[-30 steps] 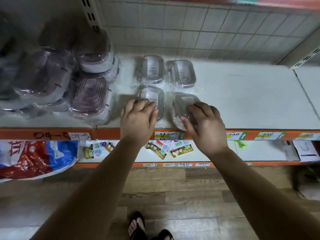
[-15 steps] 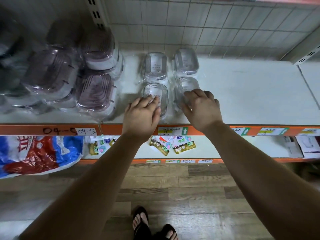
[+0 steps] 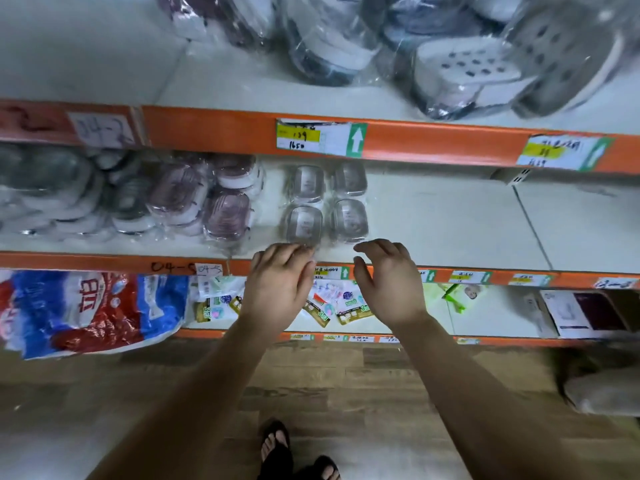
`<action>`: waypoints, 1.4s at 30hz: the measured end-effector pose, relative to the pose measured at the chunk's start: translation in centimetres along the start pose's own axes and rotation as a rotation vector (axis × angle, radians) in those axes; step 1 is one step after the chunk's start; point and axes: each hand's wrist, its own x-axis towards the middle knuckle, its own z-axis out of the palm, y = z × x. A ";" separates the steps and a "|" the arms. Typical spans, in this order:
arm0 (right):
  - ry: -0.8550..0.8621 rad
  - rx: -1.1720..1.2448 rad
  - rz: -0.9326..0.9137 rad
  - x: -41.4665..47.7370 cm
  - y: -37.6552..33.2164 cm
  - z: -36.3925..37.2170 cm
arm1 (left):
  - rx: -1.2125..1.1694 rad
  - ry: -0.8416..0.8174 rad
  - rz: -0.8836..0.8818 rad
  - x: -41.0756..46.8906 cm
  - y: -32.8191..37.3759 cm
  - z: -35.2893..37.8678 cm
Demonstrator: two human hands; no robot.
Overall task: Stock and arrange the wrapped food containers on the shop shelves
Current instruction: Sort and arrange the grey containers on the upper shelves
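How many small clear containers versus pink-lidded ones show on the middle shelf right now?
Small clear containers: 4
Pink-lidded containers: 3 tops plainly showing; any stacked beneath cannot be counted
Total: 7 showing

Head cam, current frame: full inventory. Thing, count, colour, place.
clear wrapped containers: 4, clear-grey, middle shelf centre, two by two.
pink-lidded wrapped containers: several, mauve and white, middle shelf, left of the clear ones.
grey wrapped containers: several, blurred, middle shelf far left.
perforated wrapped items: several, white and grey, top shelf right.
price labels: several, white-yellow-green, orange shelf edges.
bag: 1, red, blue, white, bottom shelf left.
sachets: several, mixed colours, bottom shelf centre.
box: 1, white, bottom shelf right.
sandalled feet: 2, black sandals, wooden floor.
left hand: at the middle shelf's front edge, holding nothing.
right hand: beside it, holding nothing.
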 end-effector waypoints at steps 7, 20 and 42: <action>0.149 0.034 -0.091 -1.8 -4.1 -7.6 | 0.033 0.060 0.035 -1.1 3.9 -8.1; 0.287 0.039 -0.301 2.4 -9.0 -15.5 | 0.153 0.224 -0.007 3.2 2.8 -18.1; 0.351 0.077 -0.259 22.1 -18.2 -13.5 | 0.064 0.162 0.026 22.6 -13.2 -20.1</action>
